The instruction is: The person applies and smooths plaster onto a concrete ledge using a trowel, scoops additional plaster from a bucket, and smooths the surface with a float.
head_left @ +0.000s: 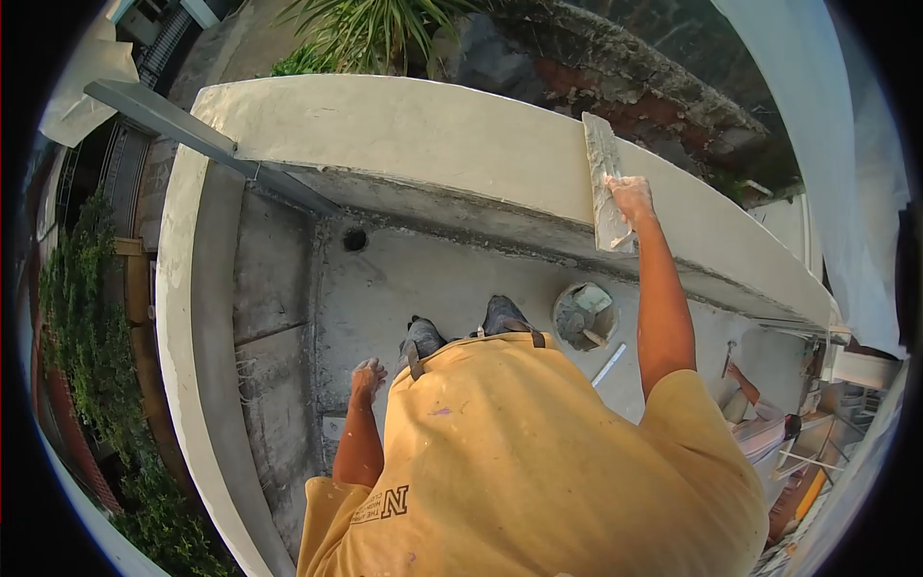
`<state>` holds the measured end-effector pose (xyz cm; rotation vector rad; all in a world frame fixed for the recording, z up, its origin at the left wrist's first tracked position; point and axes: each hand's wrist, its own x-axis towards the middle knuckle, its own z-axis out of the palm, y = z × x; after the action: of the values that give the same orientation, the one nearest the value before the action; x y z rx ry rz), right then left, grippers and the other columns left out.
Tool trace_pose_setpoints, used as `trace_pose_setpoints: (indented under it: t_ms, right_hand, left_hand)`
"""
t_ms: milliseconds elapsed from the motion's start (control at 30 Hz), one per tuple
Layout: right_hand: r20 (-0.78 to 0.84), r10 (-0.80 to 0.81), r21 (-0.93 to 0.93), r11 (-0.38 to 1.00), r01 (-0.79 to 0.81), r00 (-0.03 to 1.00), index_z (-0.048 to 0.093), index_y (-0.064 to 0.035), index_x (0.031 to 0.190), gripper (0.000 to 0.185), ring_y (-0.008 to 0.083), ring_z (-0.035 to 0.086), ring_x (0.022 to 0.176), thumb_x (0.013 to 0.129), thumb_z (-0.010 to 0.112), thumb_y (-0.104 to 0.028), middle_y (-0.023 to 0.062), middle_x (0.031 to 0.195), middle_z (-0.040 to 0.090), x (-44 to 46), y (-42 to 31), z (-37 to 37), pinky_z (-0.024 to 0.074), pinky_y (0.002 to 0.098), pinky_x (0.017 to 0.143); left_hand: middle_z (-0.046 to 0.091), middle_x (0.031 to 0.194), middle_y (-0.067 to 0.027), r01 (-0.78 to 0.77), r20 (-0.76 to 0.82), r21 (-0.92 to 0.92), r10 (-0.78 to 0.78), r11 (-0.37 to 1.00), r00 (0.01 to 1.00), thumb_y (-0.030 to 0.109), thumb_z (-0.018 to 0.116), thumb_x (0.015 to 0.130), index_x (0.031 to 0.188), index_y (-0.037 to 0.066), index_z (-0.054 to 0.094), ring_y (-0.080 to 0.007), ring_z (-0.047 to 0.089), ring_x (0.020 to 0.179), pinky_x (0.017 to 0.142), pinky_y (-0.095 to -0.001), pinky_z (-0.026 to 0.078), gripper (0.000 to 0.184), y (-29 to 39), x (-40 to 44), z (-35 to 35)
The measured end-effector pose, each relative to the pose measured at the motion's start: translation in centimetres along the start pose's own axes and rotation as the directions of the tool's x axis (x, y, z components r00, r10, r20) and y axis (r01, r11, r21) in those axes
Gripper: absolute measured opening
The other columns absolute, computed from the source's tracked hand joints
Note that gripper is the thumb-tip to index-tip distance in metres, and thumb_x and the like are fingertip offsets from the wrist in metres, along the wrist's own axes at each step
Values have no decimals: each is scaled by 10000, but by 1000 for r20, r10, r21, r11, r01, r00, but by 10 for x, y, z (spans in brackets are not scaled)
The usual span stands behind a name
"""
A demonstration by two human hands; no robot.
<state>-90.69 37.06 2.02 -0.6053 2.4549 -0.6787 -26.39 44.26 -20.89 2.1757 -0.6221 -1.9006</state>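
Observation:
My right hand (pixel 632 198) grips a long plastering trowel (pixel 603 173), its blade coated in wet grey plaster. The blade lies across the smooth, pale top of a low wall (pixel 433 130), reaching from the outer edge to the inner one. My left hand (pixel 366 379) hangs low at my side, dusted with plaster, its fingers curled and nothing visible in them. On the floor between my feet and the wall stands a round bucket (pixel 561 313) with grey mix, a pale scoop-like piece (pixel 593 297) and a handled tool in it.
A grey metal post (pixel 163 115) crosses the wall's left corner. A round hole (pixel 355 239) opens in the floor. Beside the bucket lies a pale straight strip (pixel 609 365). At the right, another person's arm (pixel 743 385) holds a tool. Translucent sheeting (pixel 817 144) hangs beyond the wall.

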Motion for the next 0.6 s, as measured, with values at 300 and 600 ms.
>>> trace_pose_setpoints:
  t_ms: [300, 600]
  right_hand:
    - [78, -72, 50, 996, 68, 994, 582, -13, 580, 415, 194, 491, 417, 834, 698, -319, 84, 548, 538, -35, -105, 100, 407, 373, 420]
    - [103, -100, -74, 991, 108, 990, 652, 67, 1039, 465, 359, 635, 1048, 787, 708, -320, 272, 1122, 634, -38, -212, 190, 507, 394, 897]
  left_hand:
    - [645, 992, -93, -61, 16, -44, 62, 997, 998, 299, 581, 939, 1222, 59, 569, -199, 643, 845, 661, -315, 487, 371, 21, 15, -47]
    - [647, 1045, -131, -30, -61, -87, 25, 996, 998, 290, 567, 946, 1255, 47, 544, -235, 651, 879, 675, -336, 499, 394, 11, 25, -110]
